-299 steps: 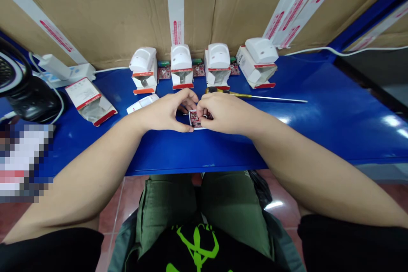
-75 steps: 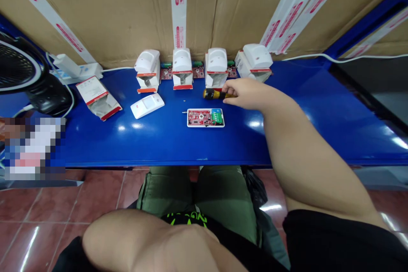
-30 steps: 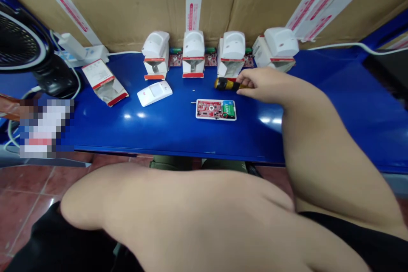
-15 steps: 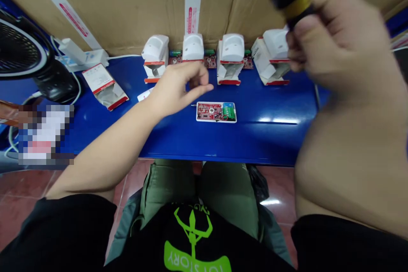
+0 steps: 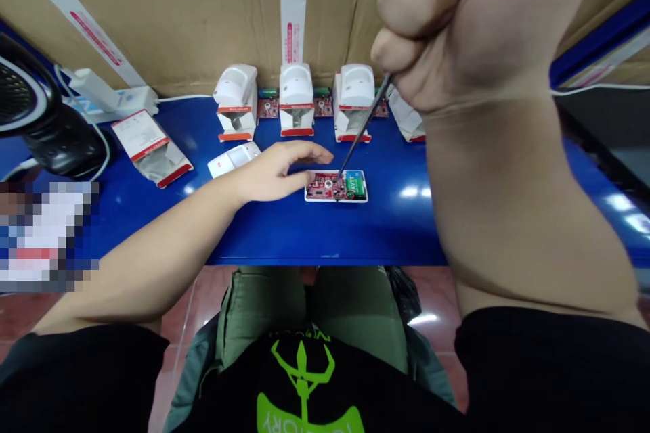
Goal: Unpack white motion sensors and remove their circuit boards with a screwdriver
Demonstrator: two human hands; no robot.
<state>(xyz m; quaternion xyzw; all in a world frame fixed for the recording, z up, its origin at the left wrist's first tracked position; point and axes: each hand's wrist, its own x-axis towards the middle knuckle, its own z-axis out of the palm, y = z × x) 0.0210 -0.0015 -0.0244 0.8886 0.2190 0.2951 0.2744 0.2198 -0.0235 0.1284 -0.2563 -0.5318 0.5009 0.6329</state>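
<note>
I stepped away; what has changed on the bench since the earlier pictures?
The right hand picked up the screwdriver and grips it in a fist, shaft angled down to the red circuit board. The left hand moved in beside the board. The board and white motion sensors stayed put.

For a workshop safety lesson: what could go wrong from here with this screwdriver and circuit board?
A slip could scratch the circuit board, since the screwdriver gripped in the right hand has its tip down on it. The left hand lies close beside the board, so it might get jabbed. The white casing under the board sits on a shiny blue table and may slide if pressed, as it doesn't look firmly held.
</note>
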